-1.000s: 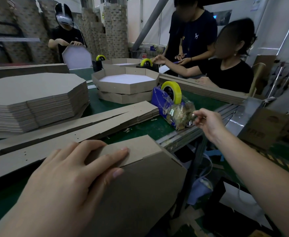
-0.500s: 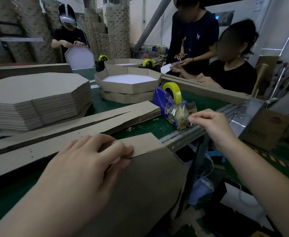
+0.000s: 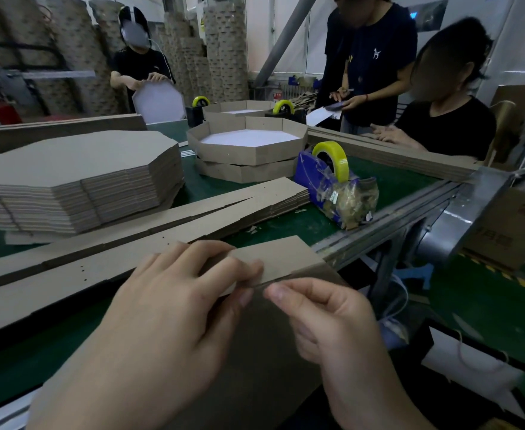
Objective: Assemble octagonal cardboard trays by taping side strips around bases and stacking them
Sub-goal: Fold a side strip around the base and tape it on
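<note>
Well, leftmost on the green desk I see a stack of flat brown octagonal cardboard bases, with long brown cardboard side strips beside it. My left grip pinches a strip end onto a brown base at the desk's near edge. My right grip is narrow at that strip's edge, but I cannot tell what it holds. A blue tape dispenser stands beyond.

Tape dispenser beside bare green tabletop.
</note>
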